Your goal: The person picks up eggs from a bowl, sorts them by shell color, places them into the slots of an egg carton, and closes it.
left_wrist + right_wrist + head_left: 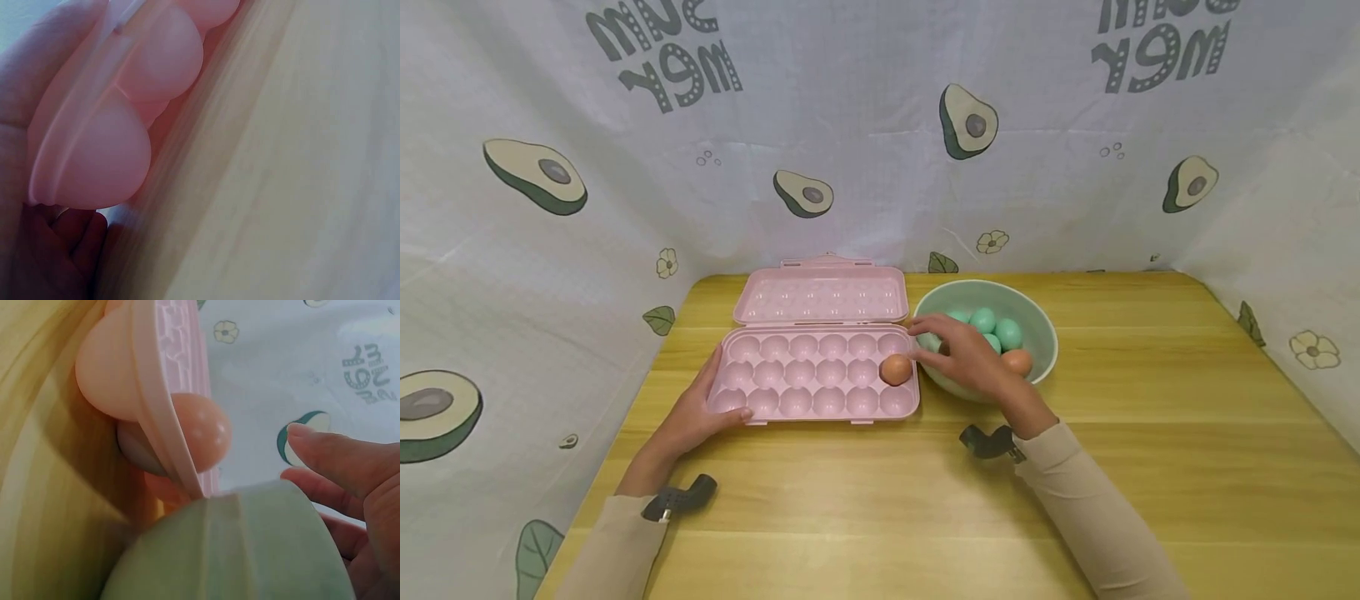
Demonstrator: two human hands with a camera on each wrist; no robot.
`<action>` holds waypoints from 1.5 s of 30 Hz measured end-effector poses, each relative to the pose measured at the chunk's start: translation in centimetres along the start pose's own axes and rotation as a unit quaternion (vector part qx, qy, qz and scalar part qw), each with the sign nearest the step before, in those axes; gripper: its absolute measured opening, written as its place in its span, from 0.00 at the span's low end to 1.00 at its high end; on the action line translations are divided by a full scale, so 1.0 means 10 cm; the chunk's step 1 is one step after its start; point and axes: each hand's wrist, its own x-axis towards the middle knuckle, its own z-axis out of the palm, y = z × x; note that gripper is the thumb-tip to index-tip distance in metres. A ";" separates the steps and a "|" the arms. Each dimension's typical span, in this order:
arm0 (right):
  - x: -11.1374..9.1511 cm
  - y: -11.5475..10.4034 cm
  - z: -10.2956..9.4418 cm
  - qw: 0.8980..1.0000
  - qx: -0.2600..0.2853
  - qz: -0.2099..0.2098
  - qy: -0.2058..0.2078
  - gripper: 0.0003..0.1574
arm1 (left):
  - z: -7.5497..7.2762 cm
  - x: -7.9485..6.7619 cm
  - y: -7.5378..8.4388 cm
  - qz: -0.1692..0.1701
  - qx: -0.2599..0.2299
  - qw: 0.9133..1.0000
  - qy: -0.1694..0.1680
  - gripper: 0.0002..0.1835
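A pink plastic egg tray lies on the table with its lid folded back behind it. One brown egg sits in a cup of the middle row at the right end. My left hand grips the tray's left end, the thumb over the front left corner; in the left wrist view its fingers curl beneath the rim. My right hand hovers between the tray and a pale green bowl, over the bowl's near left side. Nothing is between its thumb and fingers, which are spread apart in the right wrist view.
Several green eggs and a brown egg lie in the bowl, partly hidden by my right hand. The wooden table meets a white avocado-print cloth at the back and sides. A dark wrist-worn device sits on each wrist.
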 end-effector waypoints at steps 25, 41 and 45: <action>-0.07 0.11 -0.33 0.998 -0.007 0.048 0.032 0.22 | 0.00 -0.01 0.01 0.000 0.006 1.000 0.000 0.63; -0.08 0.31 -0.36 0.997 0.006 0.070 0.037 0.18 | -0.01 -0.01 0.02 0.006 0.006 1.000 0.001 0.63; -0.08 0.36 -0.35 0.996 0.000 0.087 0.026 0.17 | -0.02 0.00 0.03 0.006 0.005 1.000 -0.001 0.63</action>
